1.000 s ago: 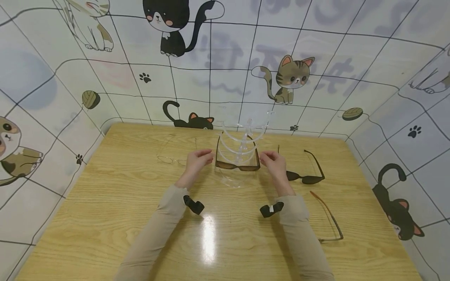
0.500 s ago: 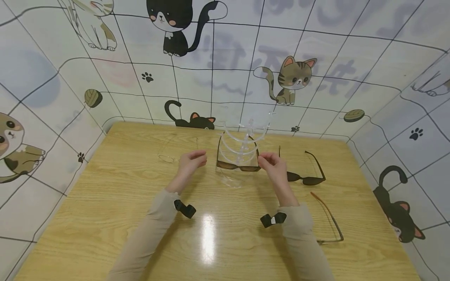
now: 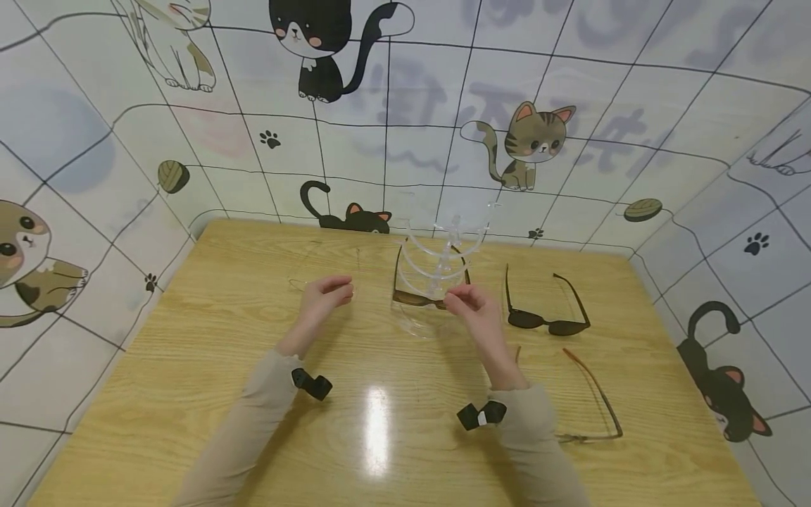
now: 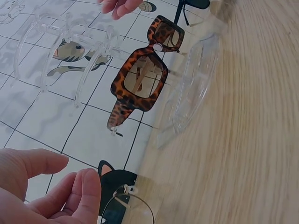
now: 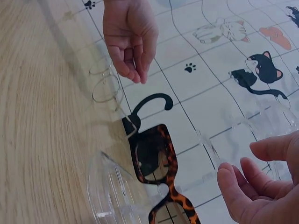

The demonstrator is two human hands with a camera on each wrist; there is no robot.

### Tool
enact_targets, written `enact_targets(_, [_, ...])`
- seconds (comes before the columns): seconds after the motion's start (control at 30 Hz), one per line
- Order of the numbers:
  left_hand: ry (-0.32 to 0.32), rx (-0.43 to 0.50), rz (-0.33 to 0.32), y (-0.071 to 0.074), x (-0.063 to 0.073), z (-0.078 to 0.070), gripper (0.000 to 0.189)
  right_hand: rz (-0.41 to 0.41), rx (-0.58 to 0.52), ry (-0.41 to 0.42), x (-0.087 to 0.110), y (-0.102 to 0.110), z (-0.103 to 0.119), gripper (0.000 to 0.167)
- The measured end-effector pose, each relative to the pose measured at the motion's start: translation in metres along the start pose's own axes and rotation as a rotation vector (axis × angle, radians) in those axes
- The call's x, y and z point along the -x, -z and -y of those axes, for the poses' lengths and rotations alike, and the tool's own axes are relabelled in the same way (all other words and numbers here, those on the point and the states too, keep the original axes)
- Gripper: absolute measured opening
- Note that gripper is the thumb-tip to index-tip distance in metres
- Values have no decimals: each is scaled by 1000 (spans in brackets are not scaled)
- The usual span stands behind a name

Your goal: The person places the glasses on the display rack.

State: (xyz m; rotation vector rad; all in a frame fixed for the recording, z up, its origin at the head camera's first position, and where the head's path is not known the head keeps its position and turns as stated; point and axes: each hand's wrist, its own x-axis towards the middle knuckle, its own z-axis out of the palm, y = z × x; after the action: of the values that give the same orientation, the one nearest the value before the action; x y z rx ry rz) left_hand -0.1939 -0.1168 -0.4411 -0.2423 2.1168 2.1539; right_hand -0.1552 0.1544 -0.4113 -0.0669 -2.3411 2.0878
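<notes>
Tortoiseshell sunglasses sit on the lowest tier of a clear display stand, brown lenses facing the front. Its transparent base spreads on the table beneath them. My right hand hovers in front of the sunglasses' right side and hides that lens in the head view. In the right wrist view, thumb and fingers are apart, holding nothing. My left hand is to the left of the stand, fingers loosely bent and nothing in them. Thin wire-rimmed glasses lie behind it, partly hidden.
Black sunglasses lie on the wooden table to the right of the stand. Nearer the front, brown-armed glasses are partly covered by my right forearm. A cat-print cloth surrounds the table at the back and sides.
My left hand has drawn away from the stand to the left and slightly toward me. My right hand has moved left and forward across the sunglasses' right side. The sunglasses stay put.
</notes>
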Motion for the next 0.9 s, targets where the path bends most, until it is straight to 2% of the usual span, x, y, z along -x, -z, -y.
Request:
enact_targets(0.17, [13, -8, -13, 13, 2, 2, 36, 45, 3, 49, 4, -13, 2, 23])
enact_targets(0.33, [29, -6, -16, 24, 3, 4, 38, 84, -1, 63, 6, -26, 2, 21])
enact_targets(0.67, [31, -7, -82, 46, 3, 7, 36, 135, -1, 89, 7, -55, 6, 18])
enact_targets(0.9, [13, -7, -125, 64, 4, 11, 34, 183, -7, 86, 3, -70, 4, 22])
